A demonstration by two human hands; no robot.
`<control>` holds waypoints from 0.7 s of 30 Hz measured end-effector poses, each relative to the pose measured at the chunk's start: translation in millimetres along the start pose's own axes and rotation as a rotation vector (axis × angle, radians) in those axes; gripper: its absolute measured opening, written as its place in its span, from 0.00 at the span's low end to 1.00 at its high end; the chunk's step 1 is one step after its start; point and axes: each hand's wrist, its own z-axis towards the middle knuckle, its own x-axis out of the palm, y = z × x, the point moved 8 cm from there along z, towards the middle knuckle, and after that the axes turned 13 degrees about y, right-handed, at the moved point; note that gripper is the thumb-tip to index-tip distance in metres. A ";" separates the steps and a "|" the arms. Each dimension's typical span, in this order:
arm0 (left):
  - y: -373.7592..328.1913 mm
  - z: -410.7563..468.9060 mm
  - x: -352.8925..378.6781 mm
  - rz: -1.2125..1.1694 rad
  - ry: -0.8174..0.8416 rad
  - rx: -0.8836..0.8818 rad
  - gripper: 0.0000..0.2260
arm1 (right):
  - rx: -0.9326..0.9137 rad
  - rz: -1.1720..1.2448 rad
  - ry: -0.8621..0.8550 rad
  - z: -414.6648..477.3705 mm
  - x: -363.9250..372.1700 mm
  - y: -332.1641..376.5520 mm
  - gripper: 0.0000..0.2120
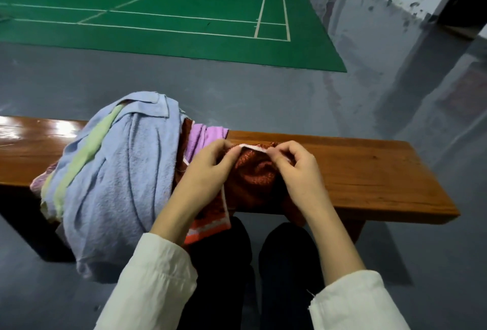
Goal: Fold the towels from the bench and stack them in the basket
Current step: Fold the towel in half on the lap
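Rust-red towel (253, 177) on bench (369, 171); hem pinched by left hand (208, 169), right hand (297, 169)

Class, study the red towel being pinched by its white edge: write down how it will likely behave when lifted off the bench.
Probably floppy: the red towel sags in soft folds between the left hand and right hand. Likely light, since fingertip pinches hold its edge. It may trail, as one end hangs off the bench.
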 end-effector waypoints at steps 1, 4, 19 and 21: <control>-2.9 1.3 4.6 -0.050 0.021 0.006 0.07 | -0.006 0.059 0.073 1.4 10.7 0.8 0.04; -4.5 1.5 10.1 -0.037 0.064 0.005 0.05 | -0.034 0.267 0.190 -0.4 34.0 1.2 0.06; 53.9 -9.5 -61.0 -0.039 -0.175 -0.079 0.09 | 0.031 0.162 -0.111 11.4 9.0 -17.3 0.08; 46.7 -9.0 -53.3 -0.083 -0.229 -0.061 0.09 | 0.000 0.209 -0.050 16.3 22.1 -8.9 0.07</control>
